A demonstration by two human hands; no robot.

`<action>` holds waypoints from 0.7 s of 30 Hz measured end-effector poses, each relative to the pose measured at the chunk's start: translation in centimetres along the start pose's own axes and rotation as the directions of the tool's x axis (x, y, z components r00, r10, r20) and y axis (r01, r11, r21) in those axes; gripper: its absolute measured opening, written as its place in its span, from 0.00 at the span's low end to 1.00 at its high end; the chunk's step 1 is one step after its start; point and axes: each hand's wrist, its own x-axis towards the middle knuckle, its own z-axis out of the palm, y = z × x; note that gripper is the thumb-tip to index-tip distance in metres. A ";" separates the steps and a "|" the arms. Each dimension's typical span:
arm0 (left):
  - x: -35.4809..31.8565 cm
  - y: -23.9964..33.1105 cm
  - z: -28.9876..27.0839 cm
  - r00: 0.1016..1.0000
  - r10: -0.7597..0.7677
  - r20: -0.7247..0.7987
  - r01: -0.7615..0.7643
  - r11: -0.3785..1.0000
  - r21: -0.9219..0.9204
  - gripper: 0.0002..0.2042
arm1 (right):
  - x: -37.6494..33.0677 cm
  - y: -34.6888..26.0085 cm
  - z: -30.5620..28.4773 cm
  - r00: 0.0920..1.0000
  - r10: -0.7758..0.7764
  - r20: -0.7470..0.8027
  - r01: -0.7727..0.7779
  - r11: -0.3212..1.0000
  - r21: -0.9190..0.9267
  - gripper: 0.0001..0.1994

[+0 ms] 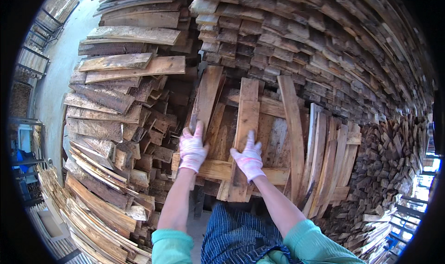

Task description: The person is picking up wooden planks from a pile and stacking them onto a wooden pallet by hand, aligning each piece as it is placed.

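Both my hands wear white gloves with a pink pattern. My left hand lies flat on the lower end of a long pale wooden plank that leans up toward the stacks. My right hand presses flat on another upright plank, fingers pointing up along it. Both planks rest on a horizontal board of a rough wooden frame in front of me. Neither hand is closed around the wood. My teal sleeves and a blue striped apron show at the bottom.
Tall stacks of rough offcut boards stand at left and a wall of stacked wood ends rises behind and to the right. Several planks lean at right. A concrete floor strip and metal racks lie far left.
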 end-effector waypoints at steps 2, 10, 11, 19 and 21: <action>0.7 -0.3 1.6 1.000 0.019 -0.020 -0.019 1.000 -0.017 0.47 | 1.0 -0.9 2.1 0.995 0.057 -0.084 -0.072 0.979 -0.192 0.52; 2.1 -6.7 4.3 0.963 -0.133 -0.236 -0.017 0.839 -0.544 0.39 | 1.0 -1.6 4.3 0.991 0.088 -0.103 -0.091 0.995 -0.025 0.52; 2.6 -8.0 5.3 0.993 -0.054 -0.101 -0.011 0.834 -0.552 0.36 | 0.9 -2.7 5.3 0.991 0.070 -0.113 -0.069 0.998 0.015 0.52; 4.6 -9.6 3.1 0.975 0.127 0.180 0.030 0.733 -0.680 0.34 | 1.3 -10.4 10.4 0.989 -0.058 -0.137 0.086 0.974 0.210 0.49; 4.8 -9.0 3.0 0.974 0.096 0.207 0.065 0.754 -0.653 0.34 | 1.2 -9.0 10.2 0.982 -0.110 -0.155 0.155 0.937 0.314 0.50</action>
